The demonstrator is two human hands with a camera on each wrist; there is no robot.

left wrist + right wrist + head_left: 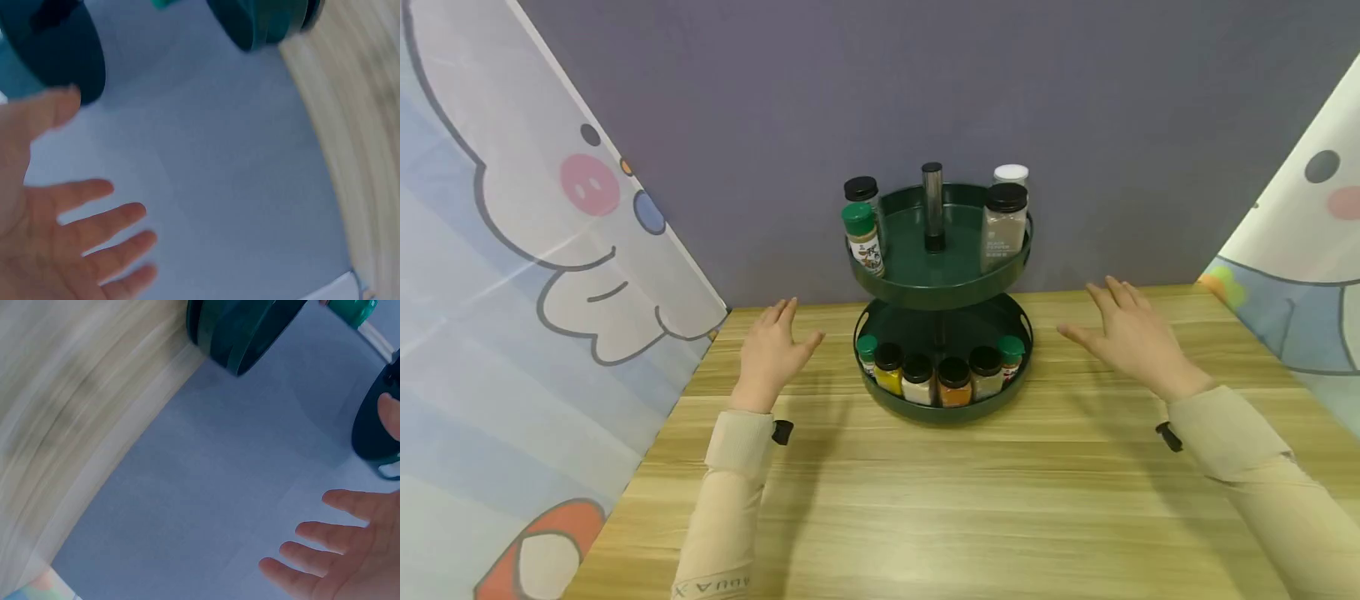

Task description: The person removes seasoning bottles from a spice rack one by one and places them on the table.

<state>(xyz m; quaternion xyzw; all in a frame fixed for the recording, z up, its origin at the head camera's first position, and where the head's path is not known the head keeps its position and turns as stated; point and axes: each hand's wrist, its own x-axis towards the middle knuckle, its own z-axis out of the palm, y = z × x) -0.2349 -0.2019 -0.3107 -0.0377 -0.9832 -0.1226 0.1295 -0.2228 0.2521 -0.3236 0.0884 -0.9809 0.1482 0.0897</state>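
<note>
Here's the left hand (769,358), poised over the wooden counter (880,517) at the left of a dark green two-tier rack (942,293), its fingers (106,224) straight and spread, thumb out toward the rack. And the right hand (1135,337) mirrors it on the other side, fingers straight and parted, thumb pointing inward, apart from the trays in the head view.

The rack stands between the two hands, upright on the counter, near the grey panel (760,167). Up top, a post (932,200) rises from the middle of the upper tray. On its left, a green-capped bottle (867,252) sits in front of a black-capped jar (861,190); on the right, a pepper jar (1003,233) with a black lid stands before a white-capped container (1011,174), so largely hidden that I can't fairly call its contents.

Down to the lower tray, and it's a curved row along the front rim: green-capped bottles at both ends, and between them four black-lidded jars, yellow (888,371), whitish (917,382), orange (954,385) and beige (986,375).
</note>
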